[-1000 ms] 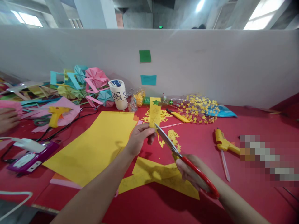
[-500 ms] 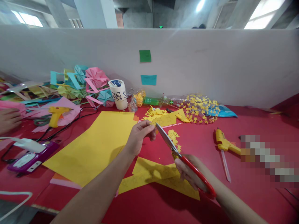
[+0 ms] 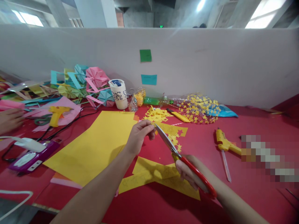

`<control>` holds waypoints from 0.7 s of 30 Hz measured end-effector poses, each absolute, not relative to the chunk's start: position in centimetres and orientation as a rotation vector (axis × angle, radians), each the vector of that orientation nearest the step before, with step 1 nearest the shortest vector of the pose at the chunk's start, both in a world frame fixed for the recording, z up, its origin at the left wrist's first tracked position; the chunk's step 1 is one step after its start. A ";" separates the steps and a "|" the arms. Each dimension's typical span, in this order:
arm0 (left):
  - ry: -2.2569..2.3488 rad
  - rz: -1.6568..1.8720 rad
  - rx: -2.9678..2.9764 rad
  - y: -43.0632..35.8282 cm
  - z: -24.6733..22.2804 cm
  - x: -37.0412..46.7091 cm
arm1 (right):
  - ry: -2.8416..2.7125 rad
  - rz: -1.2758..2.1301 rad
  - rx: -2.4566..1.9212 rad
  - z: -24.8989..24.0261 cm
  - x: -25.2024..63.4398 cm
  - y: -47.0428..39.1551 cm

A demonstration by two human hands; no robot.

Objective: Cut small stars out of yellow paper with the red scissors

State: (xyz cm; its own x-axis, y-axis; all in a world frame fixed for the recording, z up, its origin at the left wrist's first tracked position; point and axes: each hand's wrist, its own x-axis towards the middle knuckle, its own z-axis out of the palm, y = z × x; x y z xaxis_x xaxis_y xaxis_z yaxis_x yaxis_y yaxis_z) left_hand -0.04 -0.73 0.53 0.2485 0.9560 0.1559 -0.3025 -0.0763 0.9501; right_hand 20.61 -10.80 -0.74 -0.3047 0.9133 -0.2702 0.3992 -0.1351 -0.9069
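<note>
My left hand (image 3: 140, 133) pinches a yellow paper strip (image 3: 167, 128) that reaches out to the right and has a star-shaped hole near its far end. Red-handled scissors (image 3: 197, 177) are in my right hand (image 3: 187, 171), their blade tips at the strip beside my left fingertips. Under the blades lies a small pile of cut yellow stars (image 3: 174, 140). Yellow scraps (image 3: 157, 113) are heaped behind my left hand. Below both hands, crossed yellow strips (image 3: 144, 179) with faint drawn lines lie on the red table (image 3: 140, 210).
Large yellow sheets (image 3: 93, 146) lie at left, near a purple power strip (image 3: 35, 155) and a glue gun (image 3: 55, 115). Another person's hand (image 3: 10, 121) is at the far left. Behind stand a white cup (image 3: 119, 95) and a bag of stars (image 3: 201, 109). A second glue gun (image 3: 224, 143) lies right.
The yellow strip has swung, its right end now lower and nearer, uncovering the yellow cutter behind it. Both my hands have stayed almost in place.
</note>
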 end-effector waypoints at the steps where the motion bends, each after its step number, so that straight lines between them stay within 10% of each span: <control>1: 0.740 1.213 1.194 -0.7 0.5 0.0 | -1.672 1.443 -1.477 -0.7 20.6 -10.8; 21: 0.749 1.180 1.257 -0.5 0.7 -0.5 | -1.608 1.456 -1.620 -0.5 20.6 -10.6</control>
